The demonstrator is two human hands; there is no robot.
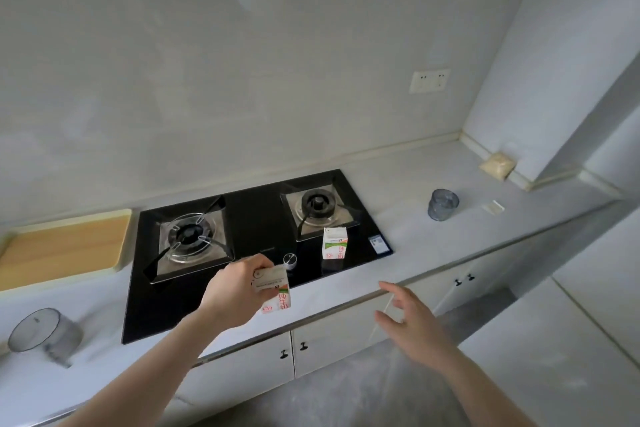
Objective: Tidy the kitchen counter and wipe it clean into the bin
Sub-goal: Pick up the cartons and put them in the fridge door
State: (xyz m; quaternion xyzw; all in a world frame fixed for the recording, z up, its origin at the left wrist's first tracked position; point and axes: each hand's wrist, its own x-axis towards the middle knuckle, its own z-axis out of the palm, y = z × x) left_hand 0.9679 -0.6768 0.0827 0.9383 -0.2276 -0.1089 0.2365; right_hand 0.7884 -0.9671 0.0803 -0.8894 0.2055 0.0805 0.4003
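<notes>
The tidying looks barely begun, as far as this view shows; the left hand (239, 291) grips a small carton (273, 291) from above, fingers and thumb curled round its top, holding it tilted in the air over the front edge of the hob (249, 218), clear of the glass; the right hand (412, 319) hangs over the counter (415, 184) edge at the right, fingers spread and relaxed, holding nothing; a second carton (335, 243) stands upright on the hob glass just in front of the right burner (317, 203), untouched; further right on the counter a clear cup (442, 204) stands well apart from the hob, with a small flat white piece (493, 207) near it and a pale sponge-like block (497, 165) in the back corner against the wall; at the left a wooden board (65, 246) lies flat beside the hob, and a clear tub (45, 333) sits at the near left; so one item is in hand and, by my reckoning, the other carton, the cup, the tub and the small bits are all left to clear; no cloth and no bin show here, so the wiping is not yet started and where the waste goes cannot be told; the counter surface looks dull and smeared in places, though whether that is dirt or the finish I cannot tell.
</notes>
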